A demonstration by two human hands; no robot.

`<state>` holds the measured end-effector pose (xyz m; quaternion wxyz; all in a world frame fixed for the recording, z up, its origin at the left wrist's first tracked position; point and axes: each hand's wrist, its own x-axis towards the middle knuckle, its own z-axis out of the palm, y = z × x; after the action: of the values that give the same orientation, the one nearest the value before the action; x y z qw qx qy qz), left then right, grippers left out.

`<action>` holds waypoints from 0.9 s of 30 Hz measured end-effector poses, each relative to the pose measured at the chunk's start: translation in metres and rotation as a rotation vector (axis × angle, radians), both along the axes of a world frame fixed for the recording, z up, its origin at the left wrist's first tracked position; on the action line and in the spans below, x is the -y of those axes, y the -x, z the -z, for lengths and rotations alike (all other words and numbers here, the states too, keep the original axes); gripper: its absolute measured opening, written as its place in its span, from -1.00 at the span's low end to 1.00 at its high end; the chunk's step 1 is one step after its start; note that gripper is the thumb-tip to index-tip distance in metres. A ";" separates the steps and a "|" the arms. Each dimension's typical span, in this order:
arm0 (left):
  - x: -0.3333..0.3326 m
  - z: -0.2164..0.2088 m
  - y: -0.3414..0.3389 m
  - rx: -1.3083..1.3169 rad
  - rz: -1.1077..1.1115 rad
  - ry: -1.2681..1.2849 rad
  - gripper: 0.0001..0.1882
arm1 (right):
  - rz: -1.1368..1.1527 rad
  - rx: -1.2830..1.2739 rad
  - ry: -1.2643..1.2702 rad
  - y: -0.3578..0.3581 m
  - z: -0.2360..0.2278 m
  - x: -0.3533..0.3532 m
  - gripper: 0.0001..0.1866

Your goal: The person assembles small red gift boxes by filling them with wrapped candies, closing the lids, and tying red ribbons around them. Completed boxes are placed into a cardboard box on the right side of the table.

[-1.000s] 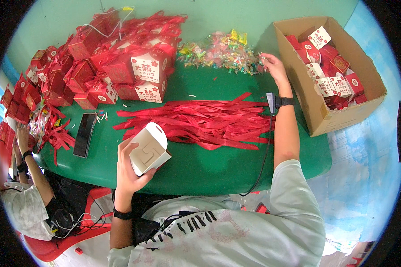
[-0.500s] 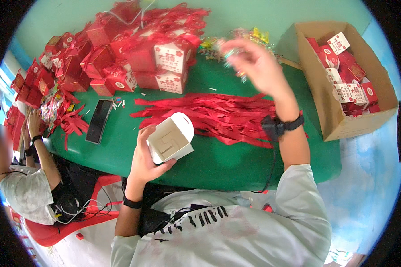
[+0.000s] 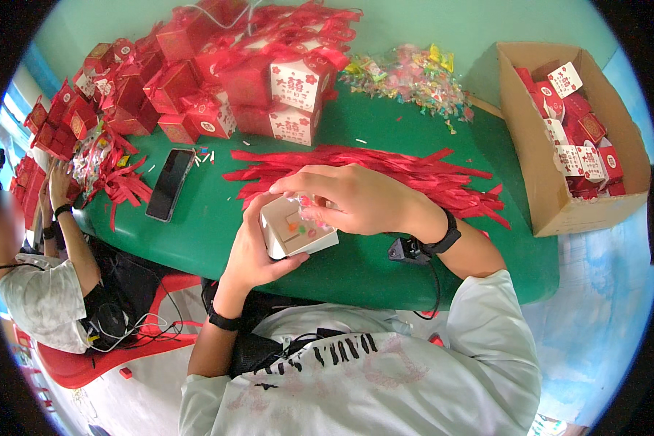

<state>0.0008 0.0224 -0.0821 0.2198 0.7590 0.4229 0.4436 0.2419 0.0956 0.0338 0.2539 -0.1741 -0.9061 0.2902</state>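
Note:
My left hand (image 3: pixel 248 253) grips a small open box (image 3: pixel 321 244) with a white inside, its mouth tilted up toward me. Over that mouth, my right hand (image 3: pixel 356 198) is bent down with its fingers pinched on wrapped candies (image 3: pixel 305 202). A few colourful candies (image 3: pixel 301 229) show inside the box, below the fingertips. Just beyond both hands lies a spread bundle of red ribbons (image 3: pixel 443 178). Farther back on the green table (image 3: pixel 370 280) is a loose heap of wrapped candies (image 3: pixel 410 80).
Red and white gift boxes (image 3: pixel 294 83) are stacked at the back left. A phone (image 3: pixel 170 185) lies left of the ribbons. A cardboard carton (image 3: pixel 552 212) with more gift boxes stands at the right. At the far left another person (image 3: pixel 40 298) handles candies and ribbons.
My right hand has come back from the candy heap to the box, and candies now show inside it. My left hand and the box have shifted slightly right.

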 end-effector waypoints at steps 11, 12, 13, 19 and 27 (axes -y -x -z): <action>-0.002 0.004 0.005 -0.021 0.013 0.061 0.14 | -0.093 0.088 0.096 -0.010 -0.015 0.009 -0.56; -0.003 0.003 0.005 -0.028 0.016 0.031 0.14 | -0.102 0.036 0.039 -0.012 -0.012 0.008 -0.60; -0.004 0.001 0.004 -0.035 0.019 0.002 0.13 | -0.090 0.010 0.028 -0.017 -0.013 0.006 -0.61; -0.003 0.003 0.004 -0.049 0.009 -0.021 0.12 | -0.072 -0.070 0.081 -0.034 -0.024 -0.016 -0.66; -0.003 0.000 0.003 -0.045 0.013 -0.003 0.13 | -0.170 0.014 0.133 -0.020 -0.013 0.002 -0.68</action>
<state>-0.0022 0.0250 -0.0824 0.2120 0.7720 0.4220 0.4254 0.2621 0.0939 0.0465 0.2099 -0.1152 -0.8980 0.3690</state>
